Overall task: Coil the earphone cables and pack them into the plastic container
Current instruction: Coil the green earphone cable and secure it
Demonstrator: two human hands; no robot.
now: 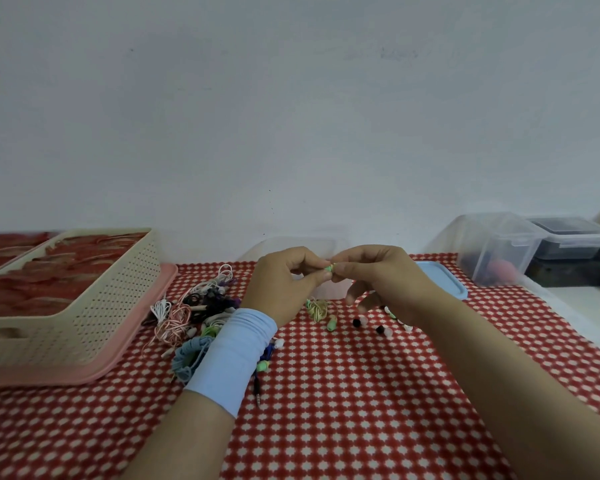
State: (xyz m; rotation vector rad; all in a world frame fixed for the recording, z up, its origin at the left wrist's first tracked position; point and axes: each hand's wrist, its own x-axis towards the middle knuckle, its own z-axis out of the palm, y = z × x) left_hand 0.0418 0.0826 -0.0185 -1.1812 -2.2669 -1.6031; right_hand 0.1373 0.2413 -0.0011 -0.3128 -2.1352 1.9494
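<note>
Both hands are raised a little above the red checked tablecloth (343,393), in the middle. The left hand (286,285) and the right hand (378,278) each pinch, with thumb and forefinger closed narrow, one small green earphone piece (329,268). The other fingers of the right hand hang loosely curled.

Just under them, on the cloth, lies a yellow-green coil (317,308). I cannot tell if it joins the pinched piece.

I judge the step is coiling, or fixing the end. Next, the bundle must go into the plastic container (302,241), far behind the hands, beside its blue lid (442,280).

The piece seems to lie left to right between the pinches, but it is too small to be sure. More earphones (201,306) wait at the left.
</note>
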